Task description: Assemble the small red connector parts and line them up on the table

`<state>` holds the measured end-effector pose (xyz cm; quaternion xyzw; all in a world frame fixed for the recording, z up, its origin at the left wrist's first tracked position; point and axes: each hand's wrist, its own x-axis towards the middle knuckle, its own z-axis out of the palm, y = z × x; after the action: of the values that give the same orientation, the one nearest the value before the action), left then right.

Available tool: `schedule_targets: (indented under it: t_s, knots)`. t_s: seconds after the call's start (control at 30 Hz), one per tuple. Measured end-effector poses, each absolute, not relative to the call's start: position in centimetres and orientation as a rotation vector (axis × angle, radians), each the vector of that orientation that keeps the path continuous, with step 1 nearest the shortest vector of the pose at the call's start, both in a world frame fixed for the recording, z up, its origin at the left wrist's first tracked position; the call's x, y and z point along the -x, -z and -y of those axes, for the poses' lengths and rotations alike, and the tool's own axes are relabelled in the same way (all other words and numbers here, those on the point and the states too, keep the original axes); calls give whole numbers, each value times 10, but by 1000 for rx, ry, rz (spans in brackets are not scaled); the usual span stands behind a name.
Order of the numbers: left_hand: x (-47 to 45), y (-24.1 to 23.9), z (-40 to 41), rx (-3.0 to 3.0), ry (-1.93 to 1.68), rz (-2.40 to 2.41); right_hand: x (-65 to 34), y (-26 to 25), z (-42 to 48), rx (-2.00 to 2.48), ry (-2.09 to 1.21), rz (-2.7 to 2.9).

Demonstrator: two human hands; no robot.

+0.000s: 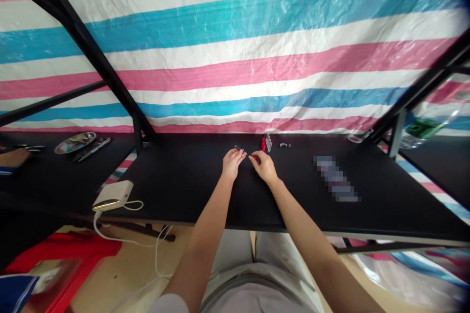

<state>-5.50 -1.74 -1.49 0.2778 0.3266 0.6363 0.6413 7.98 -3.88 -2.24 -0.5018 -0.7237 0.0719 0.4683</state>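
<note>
My left hand [232, 164] pinches a small dark-and-metal part [239, 149] between its fingertips above the black tabletop [191, 190]. My right hand [263, 166] sits just beside it, with its fingers drawn together and pointing at that part. Whether those fingers hold anything is too small to tell. Just beyond my right hand lie a red object [263, 144] and a small cluster of clear pieces [268, 143]. Several tiny dark parts [285, 145] stand in a row to their right. A pixelated, blurred flat item [336, 178] lies further right.
A striped plastic tarp [235, 58] hangs behind black metal shelf posts [137, 132]. On a left-hand surface are a metal dish [75, 143], pens [91, 149] and another person's forearm [14, 158]. A white power bank [112, 195] with cable sits near the table's front edge.
</note>
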Motion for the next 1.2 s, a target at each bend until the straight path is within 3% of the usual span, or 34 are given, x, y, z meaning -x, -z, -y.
schedule_targets:
  t_s: [0.27, 0.7, 1.2]
  knots:
    - [50, 12, 24, -730, -1289, -675, -78, 20, 44, 1347, -344, 1764]
    - [46, 12, 26, -674, -1323, -713, -78, 20, 46, 1262, -129, 1753]
    - [48, 8, 25, -579, -1415, -912, -78, 21, 44, 1308, -141, 1748]
